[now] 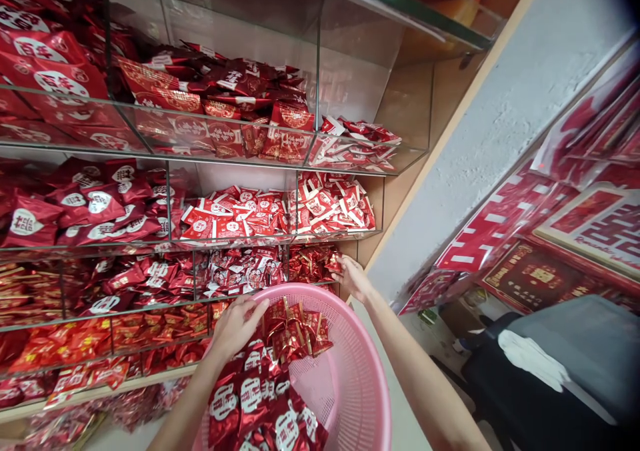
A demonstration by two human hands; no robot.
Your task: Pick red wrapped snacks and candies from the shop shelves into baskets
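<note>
The right hand (pixel 354 278) reaches just past the far rim of the pink basket (pixel 373 351), thumb and fingers pinching a small red packet (pixel 333 262) at the mouth of a low shelf compartment. Over on the basket's left edge I see the left hand (pixel 235 328) curled at the rim, thumb out above the inside; whether it grips the plastic I can't tell, as its fingertips are partly hidden. In the basket, red-and-gold packets (pixel 295 334) lie toward the far side, with larger dark red packets (pixel 263 398) printed in white piled nearer and to the left. Beyond the basket rises the glass-fronted shelf unit (pixel 407 104), its compartments heaped with red packets. Well to the basket's right, a black chair (pixel 520 398) bears a white cloth (pixel 533 361), and red decorations (pixel 470 231) stand behind it
</note>
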